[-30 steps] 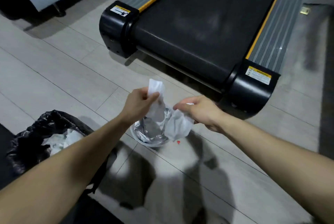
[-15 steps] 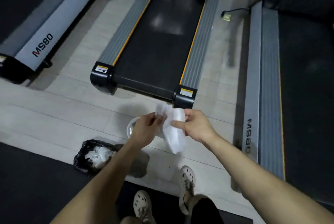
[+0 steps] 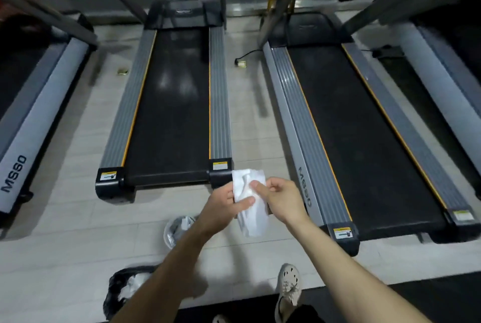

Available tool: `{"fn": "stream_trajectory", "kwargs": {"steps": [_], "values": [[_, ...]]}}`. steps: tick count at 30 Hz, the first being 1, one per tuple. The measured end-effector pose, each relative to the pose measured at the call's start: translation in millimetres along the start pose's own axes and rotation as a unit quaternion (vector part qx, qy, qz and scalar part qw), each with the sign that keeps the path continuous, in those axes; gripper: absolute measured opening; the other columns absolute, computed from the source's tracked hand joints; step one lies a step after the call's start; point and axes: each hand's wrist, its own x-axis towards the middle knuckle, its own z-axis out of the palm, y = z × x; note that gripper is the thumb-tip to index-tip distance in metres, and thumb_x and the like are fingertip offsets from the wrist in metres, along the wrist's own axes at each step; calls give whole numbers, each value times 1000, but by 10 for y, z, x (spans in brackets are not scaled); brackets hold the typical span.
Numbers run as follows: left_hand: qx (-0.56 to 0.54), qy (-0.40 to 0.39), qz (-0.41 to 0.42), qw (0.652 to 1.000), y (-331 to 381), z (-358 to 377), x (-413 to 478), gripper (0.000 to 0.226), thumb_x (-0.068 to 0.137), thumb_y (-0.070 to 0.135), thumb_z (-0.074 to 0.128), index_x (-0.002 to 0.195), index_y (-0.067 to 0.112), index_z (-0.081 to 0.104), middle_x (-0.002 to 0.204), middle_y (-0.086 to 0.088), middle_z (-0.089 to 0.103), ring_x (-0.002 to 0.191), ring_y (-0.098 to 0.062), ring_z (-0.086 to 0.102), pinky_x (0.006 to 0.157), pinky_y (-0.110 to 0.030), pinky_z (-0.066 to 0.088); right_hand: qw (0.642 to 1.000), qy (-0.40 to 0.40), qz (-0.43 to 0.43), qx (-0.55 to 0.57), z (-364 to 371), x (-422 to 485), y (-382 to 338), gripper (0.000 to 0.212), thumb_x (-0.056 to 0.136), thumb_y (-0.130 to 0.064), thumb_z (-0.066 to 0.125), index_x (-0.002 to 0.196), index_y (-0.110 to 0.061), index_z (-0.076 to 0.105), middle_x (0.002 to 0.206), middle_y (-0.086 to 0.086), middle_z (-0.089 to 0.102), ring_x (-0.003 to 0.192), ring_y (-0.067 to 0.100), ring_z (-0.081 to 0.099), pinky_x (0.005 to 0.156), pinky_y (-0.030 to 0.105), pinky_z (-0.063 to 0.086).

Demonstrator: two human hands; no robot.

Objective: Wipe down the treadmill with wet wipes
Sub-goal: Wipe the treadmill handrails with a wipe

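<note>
Grey floor tiles (image 3: pixel 65 231) carry a black bin bag (image 3: pixel 117 288) at lower left; at frame centre the left hand (image 3: pixel 221 208) and right hand (image 3: pixel 282 200) each pinch one white wet wipe (image 3: pixel 253 223) in mid-air, with the treadmill (image 3: pixel 171 103) beyond, upper centre.

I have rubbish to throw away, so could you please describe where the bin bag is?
From the rear end of the middle treadmill, come back across the pale tiled floor. The bin bag sits partly hidden by the person's left arm: unlike the round white tub nearby, it is black, crumpled and holds white wipes.
</note>
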Motion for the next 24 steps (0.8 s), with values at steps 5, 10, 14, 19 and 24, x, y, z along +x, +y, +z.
{"fn": "stream_trajectory", "kwargs": {"steps": [5,10,14,19,24], "values": [[48,48,28,997,306,383,537,21,99,22,70,118,14,75,104,-2,81,96,-23,77,82,-36,61,999,-9,51,3,-658,366,57,26,101,-10,63,76,-8,63,66,14,66,59,37,71,66,68,60],[153,9,59,986,654,893,1111,23,99,22,73,122,23,67,95,13,76,85,-7,72,75,-23,53,991,-19,-24,-127,-1564,802,-24,63,72,-48,89,127,-37,60,123,-19,65,110,5,66,101,33,55],[222,-28,99,970,1035,1296,1486,21,99,21,75,118,23,67,94,16,76,83,-3,72,71,-18,52,986,34,-81,-145,-2158,1035,-287,51,68,-59,93,102,-30,70,105,-13,69,96,5,65,85,25,53],[266,-25,134,954,1352,1594,1929,26,95,30,78,119,29,67,103,7,77,94,-14,74,83,-41,61,978,4,-111,-177,-2577,1350,-561,32,86,-53,83,77,-22,77,78,-1,73,72,13,64,71,34,54],[297,-53,137,943,1643,1727,2392,30,87,34,81,115,30,71,102,8,77,95,-14,73,88,-43,59,942,35,-266,-204,-2905,1720,-821,9,95,-32,77,91,-24,78,88,-9,69,89,10,61,80,28,47]]}}
